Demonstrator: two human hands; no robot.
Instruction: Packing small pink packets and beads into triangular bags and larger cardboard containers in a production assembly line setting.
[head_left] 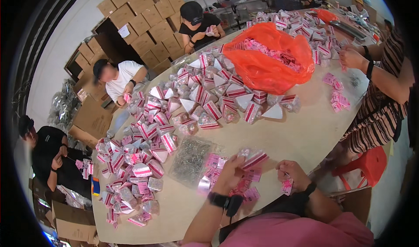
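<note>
My left hand (231, 170) is closed on a clear plastic packet with a pink-and-white striped top (255, 159), just over the near table edge. Beneath and beside it lie loose pink printed tags (251, 193). My right hand (293, 173) pinches a small pink tag (287, 186) that hangs below the fingers; a thin metal bit seems to show at the fingertips, too small to name surely. To the left of my left hand lies a flat heap of small metal pins (192, 157) on a clear sheet. Both wrists wear dark bands.
Piles of similar packets (144, 159) cover the table's left and far parts. A red plastic bag (279, 83) of pink tags lies open at the back. Several co-workers sit or stand round the table (279, 133). A red stool (362, 168) stands at the right.
</note>
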